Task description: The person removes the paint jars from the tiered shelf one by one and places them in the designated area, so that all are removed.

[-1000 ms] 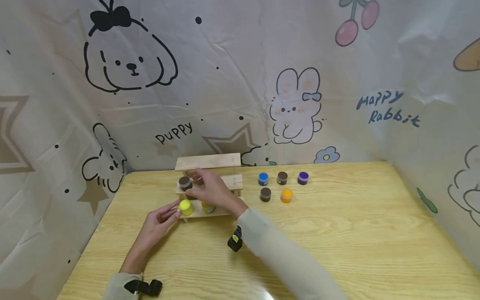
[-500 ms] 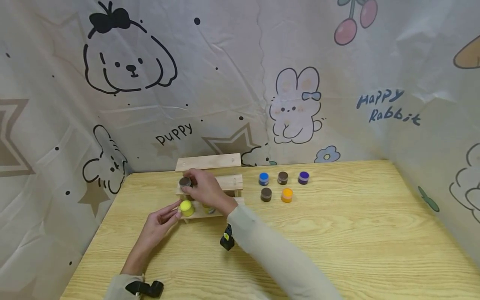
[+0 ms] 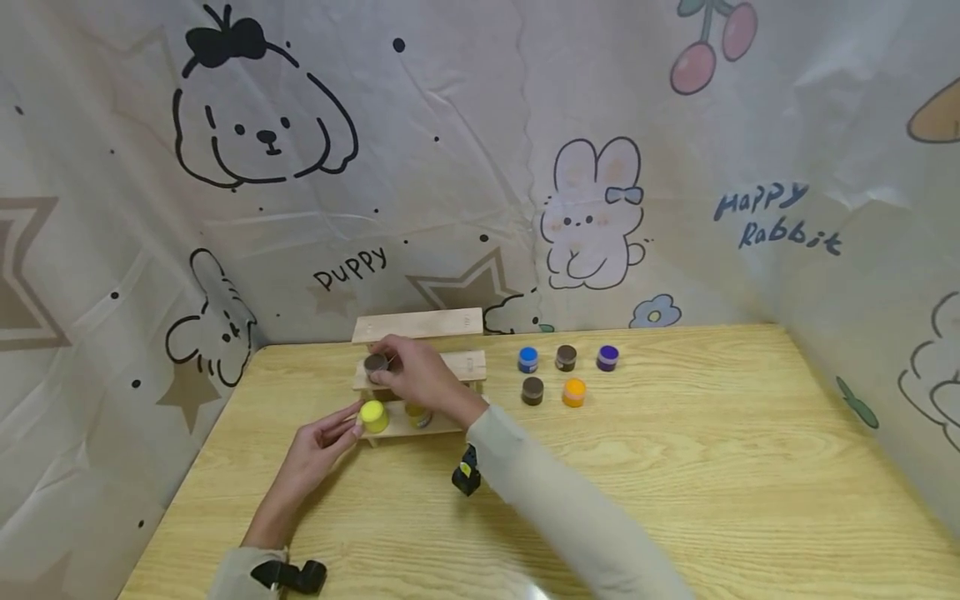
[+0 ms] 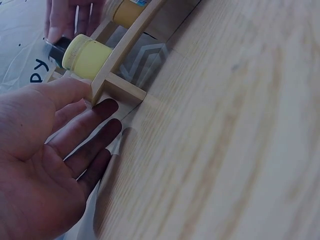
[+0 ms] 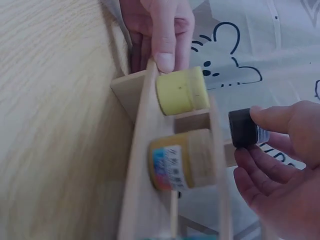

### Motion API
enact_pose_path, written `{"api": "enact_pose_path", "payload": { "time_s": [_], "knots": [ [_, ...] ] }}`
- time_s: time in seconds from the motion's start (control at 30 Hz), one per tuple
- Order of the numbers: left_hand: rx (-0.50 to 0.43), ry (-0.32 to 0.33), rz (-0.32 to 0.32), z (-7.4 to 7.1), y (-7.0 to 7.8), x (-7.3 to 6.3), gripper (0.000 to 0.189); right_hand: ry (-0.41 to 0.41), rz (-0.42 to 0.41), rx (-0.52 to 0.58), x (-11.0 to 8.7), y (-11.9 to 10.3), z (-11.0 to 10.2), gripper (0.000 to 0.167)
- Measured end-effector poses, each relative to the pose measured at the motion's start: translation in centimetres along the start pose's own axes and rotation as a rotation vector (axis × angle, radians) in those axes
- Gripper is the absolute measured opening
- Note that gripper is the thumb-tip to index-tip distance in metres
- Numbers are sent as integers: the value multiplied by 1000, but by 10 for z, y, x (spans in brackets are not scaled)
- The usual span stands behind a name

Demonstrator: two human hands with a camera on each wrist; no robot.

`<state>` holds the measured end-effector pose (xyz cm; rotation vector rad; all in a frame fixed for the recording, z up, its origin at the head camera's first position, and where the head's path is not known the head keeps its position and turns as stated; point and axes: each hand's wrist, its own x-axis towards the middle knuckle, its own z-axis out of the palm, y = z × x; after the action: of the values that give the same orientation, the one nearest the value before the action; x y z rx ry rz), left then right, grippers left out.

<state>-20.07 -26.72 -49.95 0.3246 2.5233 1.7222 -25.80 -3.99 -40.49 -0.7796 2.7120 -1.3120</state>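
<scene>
A three-tier wooden rack (image 3: 420, 324) stands at the table's back left. My right hand (image 3: 422, 377) pinches a small dark-lidded paint jar (image 3: 375, 364) between thumb and fingers, at the left end of the middle shelf; the jar's dark side (image 5: 242, 127) faces the right wrist camera. My left hand (image 3: 321, 450) grips the left end of the lowest shelf, thumb and fingers on its edge (image 4: 102, 83). Close by on that shelf sits a yellow paint jar (image 3: 372, 417). Beside it is an ochre jar (image 5: 172, 160) with a printed label, partly covered by my right hand in the head view.
Right of the rack, several paint jars stand on the table: a blue one (image 3: 528, 359), a purple one (image 3: 607, 358), an orange one (image 3: 573, 392) and two dark ones, one at the back (image 3: 566, 358). A patterned cloth backdrop (image 3: 465, 167) rises behind the table.
My right hand, with the dark-lidded paint jar in it, has shifted slightly along the middle shelf, ending a little to the right. My left hand has stayed on the rack's end.
</scene>
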Motion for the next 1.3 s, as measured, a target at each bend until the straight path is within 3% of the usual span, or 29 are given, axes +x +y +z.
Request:
{"api": "enact_pose_path", "payload": {
  "time_s": [0.4,0.93,1.3],
  "knots": [
    [22,3,-10,1,3,2,50,48,-114,-2,-14,-10,-38,33],
    [33,17,-11,0,4,2,51,158,-124,131,-48,-1,-71,28],
    [2,18,1,1,0,2,51,219,-120,158,-77,13,-86,27]
  ]
}}
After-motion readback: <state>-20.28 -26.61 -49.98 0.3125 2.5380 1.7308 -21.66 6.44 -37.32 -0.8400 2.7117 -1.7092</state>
